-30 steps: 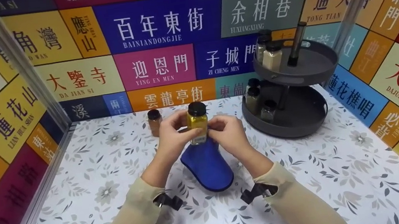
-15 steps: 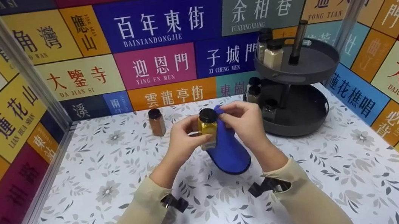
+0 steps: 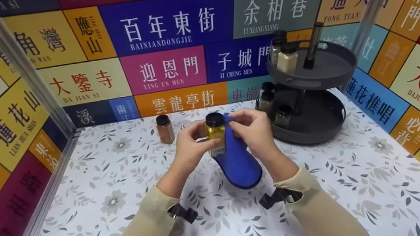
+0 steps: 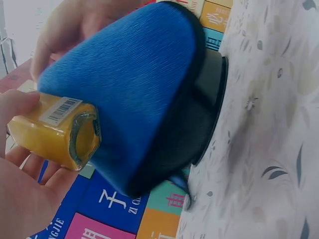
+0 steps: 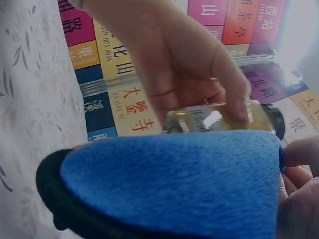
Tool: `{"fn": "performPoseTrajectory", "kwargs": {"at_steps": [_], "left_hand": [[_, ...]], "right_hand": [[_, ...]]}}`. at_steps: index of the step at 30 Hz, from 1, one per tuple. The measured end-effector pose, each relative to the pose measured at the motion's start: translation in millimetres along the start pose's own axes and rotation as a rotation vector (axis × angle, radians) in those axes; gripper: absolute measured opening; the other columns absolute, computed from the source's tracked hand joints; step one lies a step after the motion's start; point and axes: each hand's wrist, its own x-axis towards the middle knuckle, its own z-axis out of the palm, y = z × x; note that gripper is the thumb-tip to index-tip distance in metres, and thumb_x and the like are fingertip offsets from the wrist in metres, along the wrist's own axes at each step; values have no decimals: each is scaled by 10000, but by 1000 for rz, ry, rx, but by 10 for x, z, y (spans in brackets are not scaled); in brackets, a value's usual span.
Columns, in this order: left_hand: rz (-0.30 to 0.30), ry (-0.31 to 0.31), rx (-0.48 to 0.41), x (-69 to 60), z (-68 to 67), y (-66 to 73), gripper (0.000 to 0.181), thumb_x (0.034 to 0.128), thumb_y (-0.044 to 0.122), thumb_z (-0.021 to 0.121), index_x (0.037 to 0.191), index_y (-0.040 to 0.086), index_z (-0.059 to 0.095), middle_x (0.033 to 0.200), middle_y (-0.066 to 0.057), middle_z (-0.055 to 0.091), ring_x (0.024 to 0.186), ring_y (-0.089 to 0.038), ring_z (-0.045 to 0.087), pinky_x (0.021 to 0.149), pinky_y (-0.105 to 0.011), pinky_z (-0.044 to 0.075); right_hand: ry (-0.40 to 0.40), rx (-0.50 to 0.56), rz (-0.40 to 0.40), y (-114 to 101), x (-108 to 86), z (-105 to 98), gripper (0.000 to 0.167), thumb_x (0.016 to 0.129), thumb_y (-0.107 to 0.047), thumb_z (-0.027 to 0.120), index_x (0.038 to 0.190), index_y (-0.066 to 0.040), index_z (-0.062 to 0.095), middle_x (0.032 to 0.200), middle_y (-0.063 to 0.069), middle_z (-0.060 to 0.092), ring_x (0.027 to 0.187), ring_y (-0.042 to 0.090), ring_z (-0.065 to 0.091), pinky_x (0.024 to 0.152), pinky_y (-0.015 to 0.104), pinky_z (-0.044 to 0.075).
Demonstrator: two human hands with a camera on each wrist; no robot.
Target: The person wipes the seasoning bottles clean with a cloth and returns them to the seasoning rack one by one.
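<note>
A glass jar (image 3: 216, 133) with yellow contents and a black lid is gripped upright above the table by my left hand (image 3: 193, 146), thumb across its front. Its barcode label and base show in the left wrist view, where the jar (image 4: 55, 129) touches or nearly touches the blue cloth (image 4: 124, 79). My right hand (image 3: 253, 128) pinches the top end of that blue, dark-edged cloth (image 3: 237, 162), which hangs down just right of the jar. In the right wrist view the cloth (image 5: 174, 174) covers part of the jar (image 5: 224, 118).
A jar with reddish-brown contents (image 3: 165, 130) stands on the flowered table (image 3: 115, 226) left of my hands. Behind and right of my right hand is a dark two-tier round rack (image 3: 316, 133), with several black-lidded jars on its tiers. Sign-covered walls enclose the back and sides.
Both hands, the yellow jar and the cloth have moved right since a second ago, then slightly back left. My right hand has drawn the cloth from below the jar to its right side.
</note>
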Motion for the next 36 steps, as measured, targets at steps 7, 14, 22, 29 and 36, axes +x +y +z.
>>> {"fn": "performPoseTrajectory", "kwargs": {"at_steps": [7, 14, 22, 29, 36], "left_hand": [[1, 69, 19, 15, -79, 59, 484, 817, 66, 880, 1281, 41, 743, 1095, -131, 776, 989, -183, 721, 974, -382, 616], [19, 84, 23, 27, -77, 93, 482, 822, 96, 889, 1281, 57, 748, 1120, -132, 777, 1013, -209, 727, 1001, -448, 609], [32, 24, 18, 18, -22, 30, 519, 824, 80, 885, 1321, 60, 736, 1110, -141, 781, 1014, -200, 729, 968, -376, 623], [20, 4, -5, -13, 4, 4, 505, 803, 38, 880, 1291, 42, 749, 1046, -132, 784, 954, -178, 726, 925, -346, 631], [-4, -43, -20, -19, 48, -20, 535, 772, 22, 891, 1287, 28, 747, 1034, -125, 793, 952, -159, 741, 911, -337, 638]], "right_hand": [[-95, -30, 86, 176, -29, 114, 135, 868, 86, 725, 992, 66, 773, 820, 18, 764, 676, 89, 656, 586, 212, 545], [-181, -95, 185, 276, -20, 111, 159, 864, 75, 698, 1006, 53, 765, 846, 31, 759, 710, 125, 663, 603, 246, 561], [-154, -274, 118, 208, -2, 41, 131, 845, 9, 760, 970, 14, 797, 869, 105, 795, 696, 107, 689, 602, 240, 586], [-60, -160, -3, 21, -3, -31, 151, 845, 46, 760, 990, 45, 804, 871, 96, 802, 668, 70, 684, 601, 212, 571], [37, 89, -165, -195, -29, -96, 169, 853, 128, 755, 1022, 124, 760, 859, 13, 791, 704, 95, 714, 621, 217, 594]]}}
